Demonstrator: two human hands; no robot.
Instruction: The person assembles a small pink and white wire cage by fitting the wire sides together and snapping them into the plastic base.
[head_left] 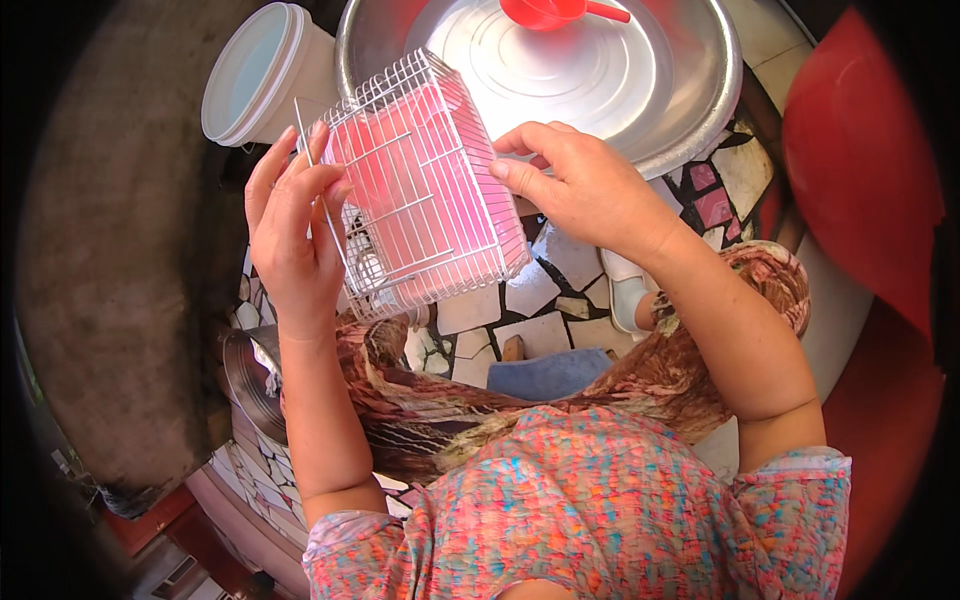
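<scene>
We note a floor of irregular pale tile pieces (535,335) set in dark joints. On it, beyond the person's knees, stands a wide metal basin (705,115), its curved rim bright with reflected light. To the right is a large, smooth red object (860,170); we cannot tell its kind. Left of the basin we record a white bucket (305,95), tilted in this view. The wire cage (420,190), with pink panels behind its bars, is held up at a slant between the two hands, in front of the basin and overlapping its near rim in our view. We find the left hand (295,220) partly closed, fingers and thumb gripping the cage at its left end, along a thin wire edge. The right hand (580,190) is half curled, thumb and forefinger at the cage's right side; we cannot tell whether it grips. A blue cloth (550,373) shows below, between the legs. A red dipper (545,10) with a straight handle lies in the basin.
</scene>
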